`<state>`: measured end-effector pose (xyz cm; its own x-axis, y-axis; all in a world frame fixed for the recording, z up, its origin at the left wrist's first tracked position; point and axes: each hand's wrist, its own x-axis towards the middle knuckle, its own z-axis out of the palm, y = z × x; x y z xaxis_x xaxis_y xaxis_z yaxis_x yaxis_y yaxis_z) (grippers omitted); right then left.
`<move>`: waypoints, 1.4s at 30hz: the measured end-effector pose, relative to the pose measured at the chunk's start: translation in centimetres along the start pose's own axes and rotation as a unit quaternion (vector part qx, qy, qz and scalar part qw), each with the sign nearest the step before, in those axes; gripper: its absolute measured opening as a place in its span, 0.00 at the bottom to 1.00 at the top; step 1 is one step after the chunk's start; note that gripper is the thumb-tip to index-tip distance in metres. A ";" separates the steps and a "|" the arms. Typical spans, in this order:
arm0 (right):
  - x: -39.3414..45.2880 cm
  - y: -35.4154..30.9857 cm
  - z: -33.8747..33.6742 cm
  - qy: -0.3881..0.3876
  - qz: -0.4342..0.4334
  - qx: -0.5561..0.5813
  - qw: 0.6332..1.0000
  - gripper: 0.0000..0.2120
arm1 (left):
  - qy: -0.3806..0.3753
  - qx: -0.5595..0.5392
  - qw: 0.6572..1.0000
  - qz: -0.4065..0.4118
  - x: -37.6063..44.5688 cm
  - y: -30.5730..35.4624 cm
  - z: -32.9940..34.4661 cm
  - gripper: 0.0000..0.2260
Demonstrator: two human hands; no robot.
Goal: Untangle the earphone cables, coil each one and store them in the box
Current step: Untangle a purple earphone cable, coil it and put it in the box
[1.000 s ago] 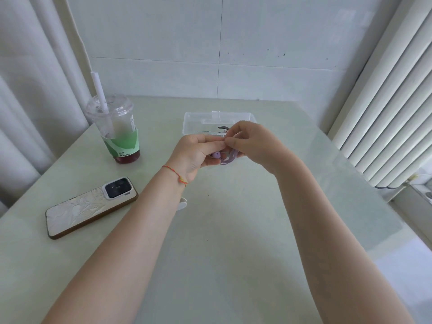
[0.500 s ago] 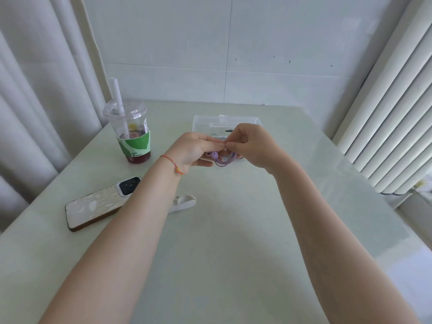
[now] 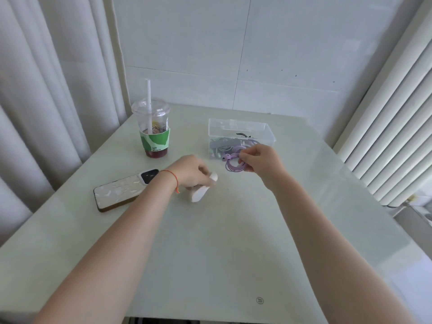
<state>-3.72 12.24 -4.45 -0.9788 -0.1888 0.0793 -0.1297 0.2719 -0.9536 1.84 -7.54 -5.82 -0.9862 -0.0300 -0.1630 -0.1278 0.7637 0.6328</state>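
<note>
Two hands: right (image 3: 261,160) pinches purple coil (image 3: 233,166), left (image 3: 191,171) grips white strap (image 3: 201,192) beside phone (image 3: 121,192).

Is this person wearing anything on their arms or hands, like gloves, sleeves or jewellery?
Both forearms are bare, with no sleeves or gloves showing. The left hand has a thin red-orange string bracelet tied at the wrist. The right hand and wrist wear nothing visible.
</note>
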 end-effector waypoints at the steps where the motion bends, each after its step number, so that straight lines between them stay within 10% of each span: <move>1: -0.2 0.1 -0.1 -0.006 0.011 0.033 0.999 0.09 | 0.025 -0.111 0.994 -0.002 0.3 -0.1 0.4 0.09; 7: 0.2 2.1 -1.5 -0.058 0.085 0.268 0.958 0.10 | 0.075 -0.423 0.903 -0.019 2.5 1.5 3.5 0.10; 15: 2.3 5.0 -2.3 -0.088 0.137 0.318 0.934 0.09 | 0.117 -0.454 0.883 -0.022 5.6 3.3 6.3 0.18; 29: 1.7 5.6 -1.7 -0.190 0.073 0.305 0.930 0.06 | 0.247 -0.233 0.933 0.118 7.2 2.4 7.8 0.15; 34: 1.6 5.8 -1.8 -0.173 0.082 0.338 0.922 0.08 | 0.210 -0.264 0.940 0.059 6.8 2.6 7.8 0.23; 39: 1.5 6.2 -1.8 -0.169 0.089 0.363 0.912 0.09 | 0.141 -0.277 0.945 0.102 6.0 2.9 7.3 0.02; 42: 2.1 6.4 -2.3 -0.136 0.100 0.396 0.902 0.08 | 0.078 -0.292 0.948 0.096 5.8 2.7 6.7 0.12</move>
<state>-6.94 15.80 -9.69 -0.8808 -0.4651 -0.0892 0.3055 -0.4140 -0.8575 -3.49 -1.32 -10.16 -0.9950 -0.0559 0.0823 0.0636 0.2783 0.9584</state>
